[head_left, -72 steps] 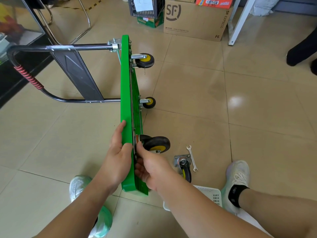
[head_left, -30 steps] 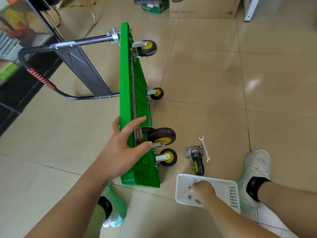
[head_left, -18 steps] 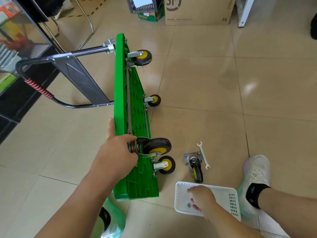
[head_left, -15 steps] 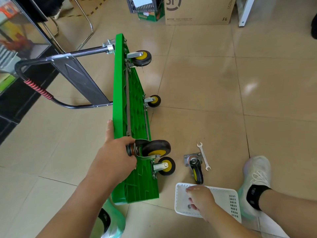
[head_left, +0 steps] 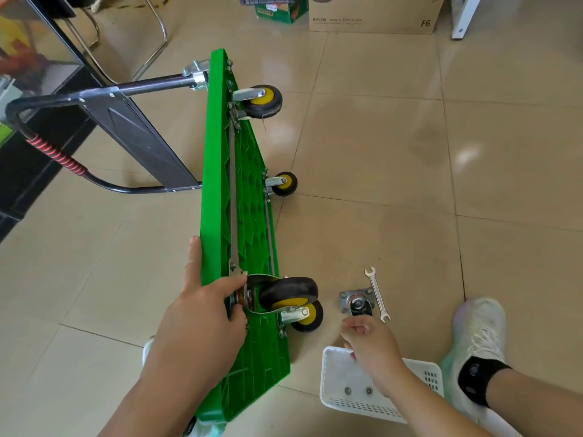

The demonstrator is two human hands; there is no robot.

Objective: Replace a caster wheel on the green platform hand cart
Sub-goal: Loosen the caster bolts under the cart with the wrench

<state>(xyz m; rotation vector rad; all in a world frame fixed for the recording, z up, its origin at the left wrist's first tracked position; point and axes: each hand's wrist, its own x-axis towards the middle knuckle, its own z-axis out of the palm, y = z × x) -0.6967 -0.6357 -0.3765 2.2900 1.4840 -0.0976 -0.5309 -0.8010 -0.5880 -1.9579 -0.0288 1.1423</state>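
Note:
The green platform cart [head_left: 243, 197] stands on its long edge on the tiled floor, underside facing right. My left hand [head_left: 202, 313] grips the cart's near end, thumb along the deck side and fingers curled round the mounting plate of a large black-and-yellow caster [head_left: 290, 293] held against the underside. My right hand [head_left: 369, 345] hovers above the white basket [head_left: 362, 408], fingertips pinched together; whatever is between them is hidden. A loose caster [head_left: 358, 305] and a small open-ended wrench [head_left: 377, 293] lie on the floor just beyond it.
Three smaller yellow-hub casters [head_left: 262, 100] stay fixed to the cart. The folded black handle [head_left: 56, 152] reaches left. Two small fasteners [head_left: 358, 390] lie in the basket. My shoe [head_left: 476, 329] is at the right; a cardboard box [head_left: 372, 11] stands at the back.
My right hand left the caster, went into the basket, and has now lifted out with fingers pinched. My left hand shifted from the cart's edge onto the caster plate.

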